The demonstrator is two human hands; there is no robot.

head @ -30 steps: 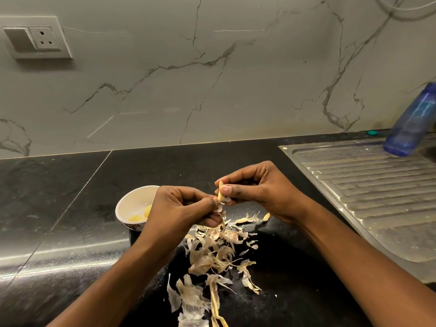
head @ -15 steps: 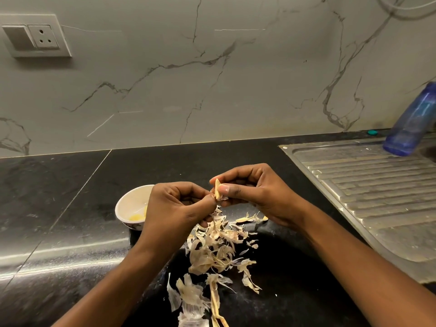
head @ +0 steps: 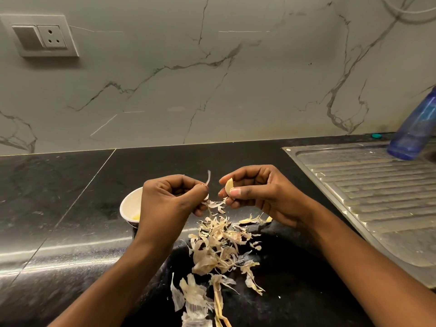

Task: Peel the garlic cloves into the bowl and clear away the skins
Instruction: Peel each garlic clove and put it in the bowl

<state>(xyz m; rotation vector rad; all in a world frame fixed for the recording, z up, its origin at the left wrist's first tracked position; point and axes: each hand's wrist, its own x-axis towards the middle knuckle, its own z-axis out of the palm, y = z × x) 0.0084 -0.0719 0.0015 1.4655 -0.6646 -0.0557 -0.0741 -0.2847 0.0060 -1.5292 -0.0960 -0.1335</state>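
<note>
My right hand pinches a pale garlic clove between thumb and fingers above the black counter. My left hand pinches a thin strip of garlic skin that sticks up from its fingertips, a short gap left of the clove. More skin hangs below both hands. A heap of loose garlic skins lies on the counter under the hands and trails toward me. A small white bowl stands left of the heap, half hidden behind my left hand, with something yellow inside.
A steel sink drainboard fills the right side, with a blue plastic bottle leaning at its far end. A small teal cap lies by the marble wall. A wall socket sits upper left.
My hands have drawn apart. A strip of skin has come away from the clove and stays pinched in my left hand; the clove remains in my right.
</note>
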